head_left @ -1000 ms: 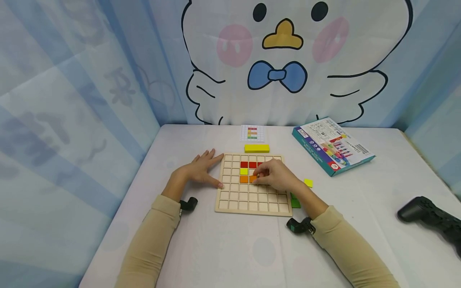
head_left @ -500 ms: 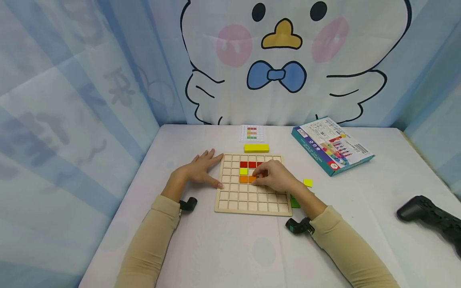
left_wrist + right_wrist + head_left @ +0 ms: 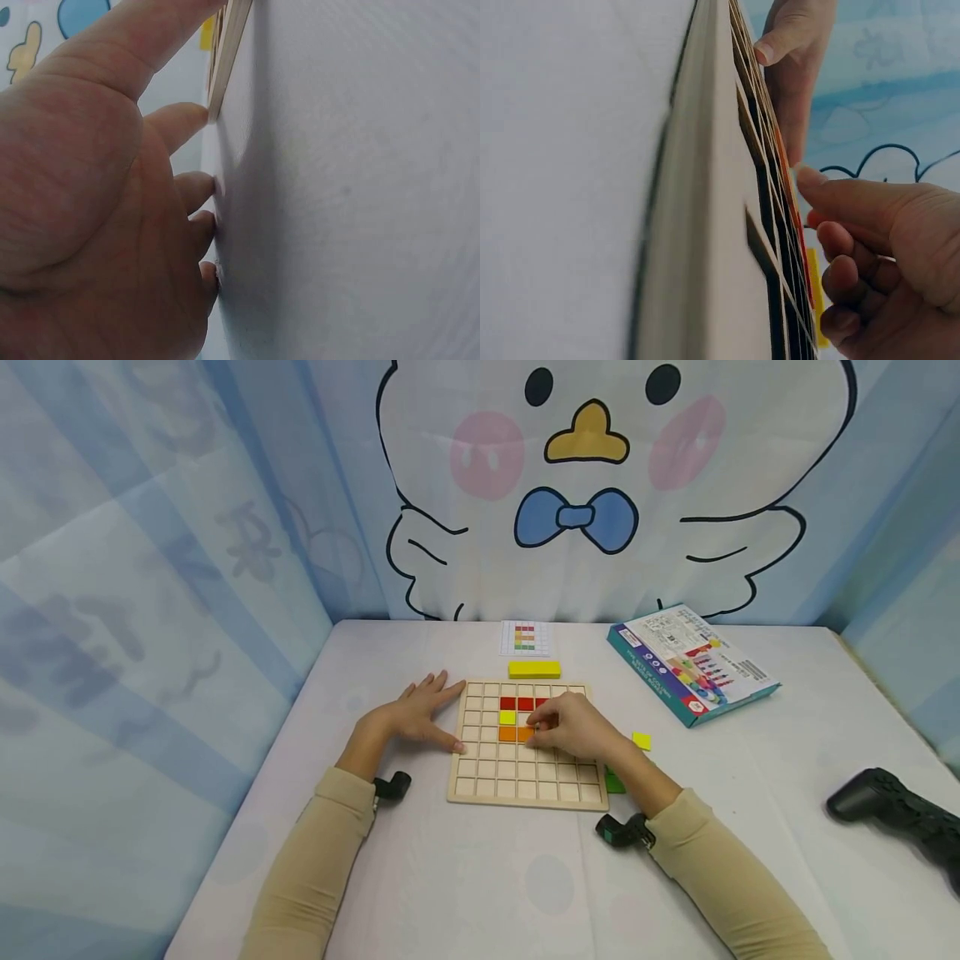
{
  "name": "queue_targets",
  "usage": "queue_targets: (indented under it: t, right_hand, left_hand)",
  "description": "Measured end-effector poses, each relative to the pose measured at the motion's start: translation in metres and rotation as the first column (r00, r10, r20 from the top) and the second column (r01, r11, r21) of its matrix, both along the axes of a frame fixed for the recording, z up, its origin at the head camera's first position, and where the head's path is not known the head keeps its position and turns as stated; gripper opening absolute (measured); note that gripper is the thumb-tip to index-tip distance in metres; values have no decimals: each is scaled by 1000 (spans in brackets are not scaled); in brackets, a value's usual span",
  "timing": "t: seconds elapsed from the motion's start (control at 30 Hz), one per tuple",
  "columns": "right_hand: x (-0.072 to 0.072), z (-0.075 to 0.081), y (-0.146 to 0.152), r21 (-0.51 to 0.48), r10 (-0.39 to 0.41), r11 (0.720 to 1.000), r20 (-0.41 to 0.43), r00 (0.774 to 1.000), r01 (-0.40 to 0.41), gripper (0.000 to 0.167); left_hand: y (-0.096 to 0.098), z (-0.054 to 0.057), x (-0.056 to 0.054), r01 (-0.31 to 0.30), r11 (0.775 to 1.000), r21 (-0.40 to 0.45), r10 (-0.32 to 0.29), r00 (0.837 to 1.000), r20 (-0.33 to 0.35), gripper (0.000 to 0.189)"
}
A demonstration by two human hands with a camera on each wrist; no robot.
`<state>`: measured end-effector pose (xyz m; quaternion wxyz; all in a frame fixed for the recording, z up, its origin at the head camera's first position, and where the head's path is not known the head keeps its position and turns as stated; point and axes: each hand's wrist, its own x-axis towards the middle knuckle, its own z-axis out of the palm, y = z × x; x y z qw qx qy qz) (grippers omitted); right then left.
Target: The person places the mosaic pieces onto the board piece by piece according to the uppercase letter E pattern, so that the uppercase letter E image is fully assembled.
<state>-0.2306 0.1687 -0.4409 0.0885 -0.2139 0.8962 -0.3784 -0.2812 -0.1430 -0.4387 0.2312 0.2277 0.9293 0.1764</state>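
A wooden grid board point(image 3: 527, 789) lies on the table. In it sit several red square tiles point(image 3: 507, 703), a yellow tile point(image 3: 507, 717) and two orange tiles point(image 3: 507, 734). My left hand point(image 3: 412, 708) spreads its fingers at the board's left edge, thumb on the frame and index fingertip by the far corner, as the left wrist view also shows. Over the board, my right hand point(image 3: 573, 725) has thumb and index curled at the right-hand orange tile point(image 3: 526, 734), pinching its right edge. The right wrist view shows this thumb point(image 3: 832, 191) low against the grid. The hand covers the cells to the right.
Behind the board lie a yellow block point(image 3: 534, 670) and a pattern card point(image 3: 527, 638). Green tiles point(image 3: 615, 782) and a loose yellow tile point(image 3: 642, 741) are right of it. A game box point(image 3: 693, 664) lies at the back right, a black controller point(image 3: 892, 810) at the far right.
The right-hand orange tile, slightly askew a second ago, now sits squarely in its cell beside the other orange tile. Both hands have stayed almost where they were.
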Motion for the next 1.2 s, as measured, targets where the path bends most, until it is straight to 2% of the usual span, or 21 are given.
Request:
queue_targets:
  t: [0.2, 0.5, 0.87, 1.2]
  right_hand:
    - [-2, 14, 9, -7, -78, 997, -3, 997, 78, 30]
    - [-5, 29, 38, -31, 18, 999, -44, 999, -20, 32]
    - [-7, 38, 72, 3, 5, 1000, 1, 1000, -5, 32]
    - [-6, 42, 87, 53, 3, 999, 11, 1000, -3, 27]
  left_hand:
    - [-1, -2, 0, 5, 1000, 0, -5, 1000, -8, 121]
    - [0, 0, 1, 1, 1000, -2, -1, 1000, -11, 121]
    - [-1, -3, -1, 5, 1000, 2, -5, 1000, -7, 121]
    - [-1, -2, 0, 6, 1000, -8, -6, 1000, -9, 122]
